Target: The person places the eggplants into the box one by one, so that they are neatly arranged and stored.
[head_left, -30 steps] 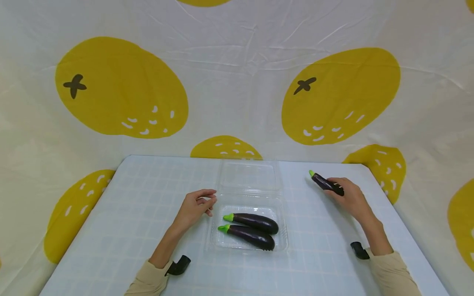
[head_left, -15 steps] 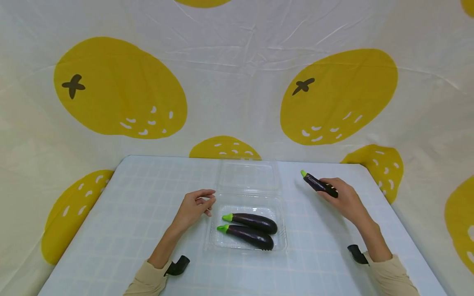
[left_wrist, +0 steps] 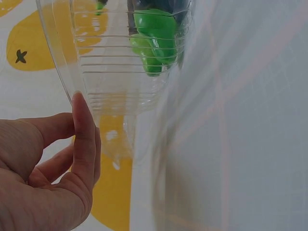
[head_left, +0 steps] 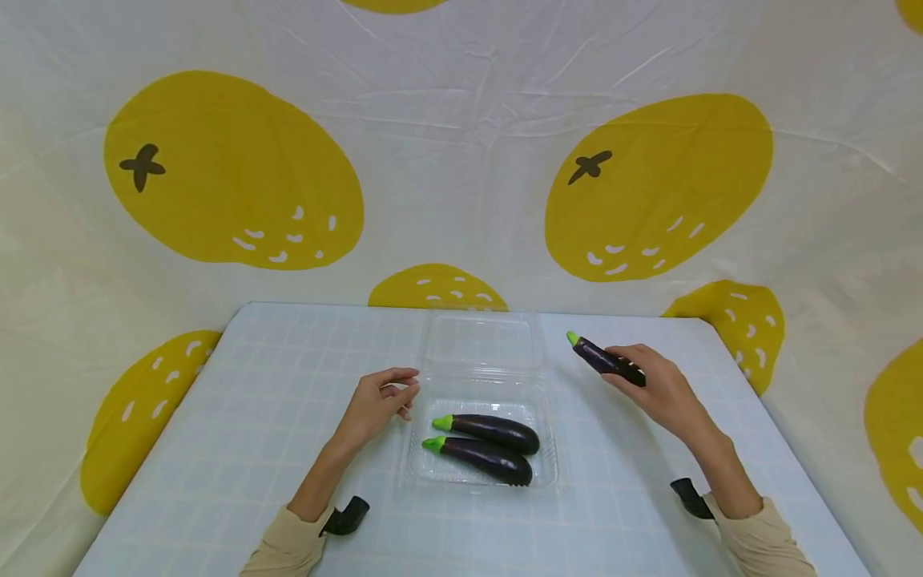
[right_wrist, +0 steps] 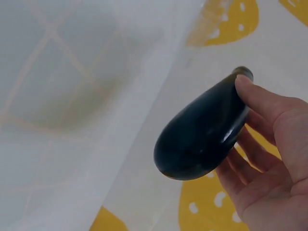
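Observation:
My right hand (head_left: 662,390) holds a dark purple eggplant (head_left: 598,357) by its thick end above the table's right side, its green stem end pointing up and left. Seen from the right wrist, thumb and fingers grip the glossy eggplant (right_wrist: 199,130) along its side. Two more eggplants, one behind (head_left: 497,433) and one in front (head_left: 490,462), lie side by side in a clear plastic clamshell container (head_left: 551,473), green stems to the left. The left hand (head_left: 380,401) is at the container's left edge, fingers loosely bent, fingertips right at the rim (left_wrist: 62,79) in the left wrist view.
The container's clear lid (head_left: 481,340) lies folded open toward the back of the table. A pale checked cloth covers the table (head_left: 303,353). Behind it hangs a white curtain (head_left: 461,160) with yellow fruit prints. Black wrist cameras (head_left: 346,517) sit at both sleeves.
My right hand has moved left with the eggplant, closer to the container. The left hand and the two eggplants in the container stay in place.

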`<state>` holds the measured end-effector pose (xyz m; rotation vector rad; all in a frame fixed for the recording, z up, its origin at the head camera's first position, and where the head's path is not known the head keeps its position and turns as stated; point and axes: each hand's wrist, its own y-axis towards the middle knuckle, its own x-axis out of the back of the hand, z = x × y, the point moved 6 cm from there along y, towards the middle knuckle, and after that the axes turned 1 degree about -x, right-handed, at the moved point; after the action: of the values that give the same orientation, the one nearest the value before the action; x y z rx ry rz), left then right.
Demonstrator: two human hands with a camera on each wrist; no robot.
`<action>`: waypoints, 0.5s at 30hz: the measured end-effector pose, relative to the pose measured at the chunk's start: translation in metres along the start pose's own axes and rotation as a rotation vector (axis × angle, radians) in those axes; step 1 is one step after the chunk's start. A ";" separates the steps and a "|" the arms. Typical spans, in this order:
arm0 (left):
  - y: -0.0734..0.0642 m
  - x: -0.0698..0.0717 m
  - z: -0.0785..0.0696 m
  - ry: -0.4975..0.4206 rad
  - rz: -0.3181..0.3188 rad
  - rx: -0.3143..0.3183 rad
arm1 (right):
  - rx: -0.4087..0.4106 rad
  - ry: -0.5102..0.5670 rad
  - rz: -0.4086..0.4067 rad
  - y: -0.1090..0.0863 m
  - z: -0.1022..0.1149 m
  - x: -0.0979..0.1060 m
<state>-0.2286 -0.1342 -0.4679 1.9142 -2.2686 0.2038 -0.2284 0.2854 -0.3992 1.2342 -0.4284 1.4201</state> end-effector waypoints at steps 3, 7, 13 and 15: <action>0.000 0.000 0.001 0.001 0.002 -0.008 | 0.017 0.007 0.004 0.001 0.008 0.000; 0.001 0.001 0.002 0.001 0.007 -0.019 | 0.033 0.014 0.014 0.002 0.017 0.000; 0.002 0.001 0.003 -0.010 0.009 -0.013 | 0.022 0.024 0.050 0.005 0.030 -0.003; 0.002 0.001 0.004 -0.012 0.008 -0.010 | 0.011 0.030 0.065 0.006 0.034 -0.004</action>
<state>-0.2306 -0.1355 -0.4712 1.9064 -2.2806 0.1820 -0.2202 0.2539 -0.3876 1.2164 -0.4439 1.4957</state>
